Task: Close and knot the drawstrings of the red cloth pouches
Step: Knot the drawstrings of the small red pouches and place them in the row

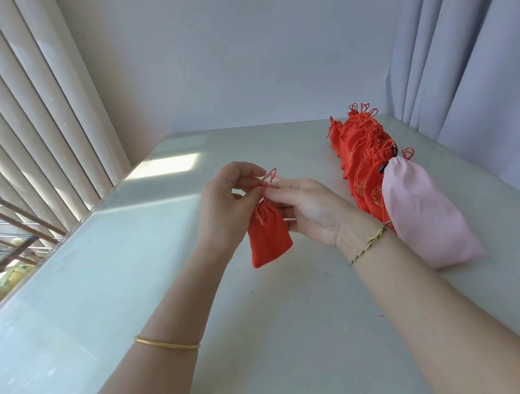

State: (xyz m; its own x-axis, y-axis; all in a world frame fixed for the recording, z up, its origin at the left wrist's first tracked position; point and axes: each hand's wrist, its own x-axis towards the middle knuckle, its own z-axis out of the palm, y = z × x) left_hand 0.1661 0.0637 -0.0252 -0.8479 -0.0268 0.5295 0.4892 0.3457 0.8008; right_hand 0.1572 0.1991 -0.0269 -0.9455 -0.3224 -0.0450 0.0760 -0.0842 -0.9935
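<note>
Seen from above, a person's two bare hands meet over the middle of a pale counter [257,329]. Between them hangs a small red cloth pouch [269,237], its neck gathered tight. The left hand [232,203] pinches the red drawstring [270,177] just above the neck with curled fingers. The right hand [309,207] pinches the same cord from the other side, its fingertips almost touching the left hand's. Loops of cord stand up above the fingers; whether a knot is tied there cannot be told.

Along the counter's right edge, reaching toward the far right corner, lies a packed row of red pouches [360,155] with gold embroidery and cords sticking up. A pale pink pouch [424,211] lies against the near end of that row.

The left wrist wears a gold bangle [166,343]; the right wrist wears a braided cord bracelet [369,241]. Vertical blinds [43,116] run along the left edge, and a grey curtain [454,57] hangs past the right edge.
</note>
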